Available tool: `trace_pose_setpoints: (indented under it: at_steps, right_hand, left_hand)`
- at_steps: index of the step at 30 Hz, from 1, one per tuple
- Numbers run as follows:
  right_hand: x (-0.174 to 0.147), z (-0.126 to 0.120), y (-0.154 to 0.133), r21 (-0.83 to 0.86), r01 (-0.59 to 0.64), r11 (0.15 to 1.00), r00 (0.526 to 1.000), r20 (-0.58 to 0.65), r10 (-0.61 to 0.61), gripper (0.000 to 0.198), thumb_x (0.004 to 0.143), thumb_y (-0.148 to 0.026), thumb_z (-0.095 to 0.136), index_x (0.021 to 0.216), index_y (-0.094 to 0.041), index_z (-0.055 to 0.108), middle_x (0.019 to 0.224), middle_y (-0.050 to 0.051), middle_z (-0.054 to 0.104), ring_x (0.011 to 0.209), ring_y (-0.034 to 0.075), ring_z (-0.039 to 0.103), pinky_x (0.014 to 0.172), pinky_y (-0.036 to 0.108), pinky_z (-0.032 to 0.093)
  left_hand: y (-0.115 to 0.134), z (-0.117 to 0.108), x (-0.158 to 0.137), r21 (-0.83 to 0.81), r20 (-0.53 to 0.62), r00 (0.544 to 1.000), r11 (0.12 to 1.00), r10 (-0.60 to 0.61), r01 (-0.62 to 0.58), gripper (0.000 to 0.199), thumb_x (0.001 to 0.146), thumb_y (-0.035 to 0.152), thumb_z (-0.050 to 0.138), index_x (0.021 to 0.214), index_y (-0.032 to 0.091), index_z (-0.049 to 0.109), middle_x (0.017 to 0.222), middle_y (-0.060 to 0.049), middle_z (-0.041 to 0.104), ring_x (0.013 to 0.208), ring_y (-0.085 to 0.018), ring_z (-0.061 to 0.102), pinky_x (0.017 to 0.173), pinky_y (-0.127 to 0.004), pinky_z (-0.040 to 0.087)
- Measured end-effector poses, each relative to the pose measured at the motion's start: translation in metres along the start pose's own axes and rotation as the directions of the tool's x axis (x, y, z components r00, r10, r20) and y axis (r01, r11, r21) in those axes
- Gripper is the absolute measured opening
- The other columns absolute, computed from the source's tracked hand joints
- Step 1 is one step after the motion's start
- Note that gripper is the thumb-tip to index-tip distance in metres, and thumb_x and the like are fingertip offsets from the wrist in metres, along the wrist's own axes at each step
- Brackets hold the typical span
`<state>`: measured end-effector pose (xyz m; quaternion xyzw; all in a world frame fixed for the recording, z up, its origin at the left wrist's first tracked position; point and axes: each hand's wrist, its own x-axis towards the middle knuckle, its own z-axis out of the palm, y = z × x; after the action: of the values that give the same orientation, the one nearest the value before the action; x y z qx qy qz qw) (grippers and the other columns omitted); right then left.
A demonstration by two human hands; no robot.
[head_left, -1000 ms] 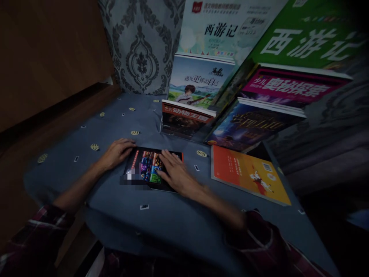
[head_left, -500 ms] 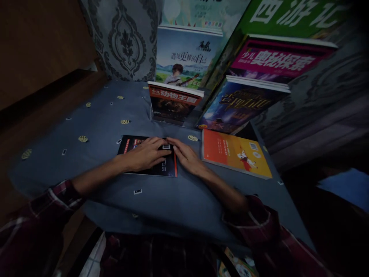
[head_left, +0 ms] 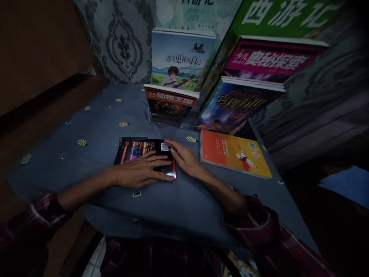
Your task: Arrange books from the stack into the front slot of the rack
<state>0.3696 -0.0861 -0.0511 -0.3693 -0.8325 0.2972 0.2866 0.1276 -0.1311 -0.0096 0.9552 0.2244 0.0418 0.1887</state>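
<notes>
A dark book (head_left: 158,148) lies flat on the cloth-covered table (head_left: 161,207), small pictures and a barcode on its upward face. My left hand (head_left: 141,169) rests palm down across the book's near part, fingers spread toward the right. Along the book's right edge lies my right hand (head_left: 186,159), its fingers stretched out and touching that edge near the far corner. Neither hand grips the book; both are open. An orange and yellow book (head_left: 235,154) lies to the right of my right hand.
Behind, several books stand in tiers: an animal book (head_left: 173,105), a blue-sky cover (head_left: 181,57), a dark blue book (head_left: 240,104), a magenta book (head_left: 271,61) and a green one (head_left: 288,15). A brown wooden panel (head_left: 43,50) borders the table's left side.
My left hand has slid toward me and slightly left, uncovering more of the dark book's pictures. The book's far side appears slightly raised. My right hand stays at its right edge.
</notes>
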Motion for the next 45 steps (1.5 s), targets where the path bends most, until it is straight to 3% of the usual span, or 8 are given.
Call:
trace_pose_setpoints:
  at_steps: [6, 12, 19, 24, 28, 33, 39, 45]
  right_hand:
    - [0.001, -0.004, -0.002, 0.042, -0.012, 0.999, 0.998, -0.067, 0.015, 0.045, 0.107, -0.039, 0.034, 0.143, -0.024, 0.055, 0.134, 0.009, 0.071, 0.128, 0.024, 0.064, 0.112, 0.049, 0.049]
    - [-0.001, -0.008, -0.006, 0.067, -0.087, 0.994, 0.978, -0.182, 0.098, 0.045, 0.107, -0.043, 0.034, 0.136, -0.021, 0.061, 0.126, 0.01, 0.075, 0.12, 0.026, 0.069, 0.104, 0.047, 0.055]
    - [-0.003, -0.007, -0.006, -0.051, -0.079, 0.996, 0.968, -0.244, 0.064, 0.045, 0.105, -0.039, 0.035, 0.139, -0.023, 0.06, 0.135, 0.01, 0.07, 0.125, 0.027, 0.065, 0.108, 0.048, 0.051]
    - [-0.004, -0.006, -0.002, -0.06, -0.067, 0.996, 0.975, -0.218, 0.053, 0.045, 0.105, -0.04, 0.036, 0.141, -0.023, 0.059, 0.14, 0.009, 0.067, 0.129, 0.026, 0.063, 0.111, 0.049, 0.05]
    - [-0.003, -0.008, -0.003, -0.037, -0.074, 0.997, 0.977, -0.202, 0.065, 0.045, 0.106, -0.041, 0.036, 0.138, -0.022, 0.06, 0.14, 0.01, 0.067, 0.129, 0.026, 0.063, 0.111, 0.048, 0.049]
    - [-0.002, -0.01, -0.006, -0.064, -0.109, 0.992, 0.976, -0.196, 0.095, 0.043, 0.106, -0.04, 0.035, 0.136, -0.022, 0.061, 0.131, 0.009, 0.072, 0.125, 0.027, 0.066, 0.108, 0.049, 0.051]
    - [-0.009, 0.01, -0.022, -0.249, -0.041, 0.968, 0.99, -0.144, 0.005, 0.04, 0.101, -0.026, 0.041, 0.129, -0.017, 0.067, 0.127, 0.013, 0.074, 0.128, 0.027, 0.065, 0.121, 0.054, 0.039]
    - [-0.024, 0.04, -0.056, -0.246, 0.212, 0.946, 0.977, 0.034, -0.21, 0.039, 0.103, -0.021, 0.042, 0.134, -0.018, 0.065, 0.128, 0.011, 0.074, 0.131, 0.026, 0.063, 0.116, 0.054, 0.047]
  left_hand:
    - [-0.003, 0.01, 0.001, 0.001, -0.045, 0.999, 1.0, -0.029, 0.029, 0.054, 0.102, 0.019, 0.05, 0.15, 0.044, 0.048, 0.166, 0.0, 0.037, 0.158, -0.025, 0.025, 0.129, -0.057, 0.021]
    - [-0.001, 0.015, 0.026, 0.042, -0.077, 0.979, 0.98, -0.188, 0.192, 0.05, 0.106, 0.022, 0.043, 0.154, 0.037, 0.043, 0.169, -0.005, 0.03, 0.16, -0.03, 0.016, 0.126, -0.064, 0.019]
    - [-0.016, 0.018, 0.065, 0.038, -0.206, 0.885, 0.9, -0.418, 0.434, 0.045, 0.106, 0.024, 0.038, 0.149, 0.03, 0.048, 0.169, -0.013, 0.028, 0.157, -0.039, 0.022, 0.119, -0.075, 0.023]
    - [-0.016, 0.022, 0.078, 0.091, -0.262, 0.848, 0.863, -0.461, 0.498, 0.044, 0.103, 0.021, 0.042, 0.146, 0.025, 0.053, 0.167, -0.016, 0.031, 0.156, -0.04, 0.025, 0.117, -0.076, 0.025]
    - [-0.029, 0.009, 0.073, 0.117, -0.223, 0.883, 0.888, -0.413, 0.445, 0.04, 0.104, 0.031, 0.046, 0.142, 0.023, 0.058, 0.163, -0.015, 0.04, 0.152, -0.039, 0.034, 0.118, -0.069, 0.03]
    - [-0.069, -0.018, 0.052, -0.073, -0.135, 0.968, 0.976, -0.212, 0.204, 0.04, 0.105, 0.025, 0.041, 0.14, 0.028, 0.06, 0.158, -0.005, 0.05, 0.148, -0.023, 0.044, 0.123, -0.049, 0.033]
    - [-0.087, -0.011, 0.042, -0.218, -0.288, 0.942, 0.969, -0.175, 0.113, 0.04, 0.099, 0.012, 0.044, 0.13, 0.022, 0.068, 0.146, -0.008, 0.062, 0.142, -0.02, 0.052, 0.121, -0.045, 0.038]
    - [-0.087, -0.005, 0.043, -0.239, -0.332, 0.924, 0.964, -0.192, 0.114, 0.039, 0.096, 0.008, 0.048, 0.125, 0.021, 0.071, 0.143, -0.008, 0.065, 0.138, -0.02, 0.056, 0.118, -0.044, 0.042]
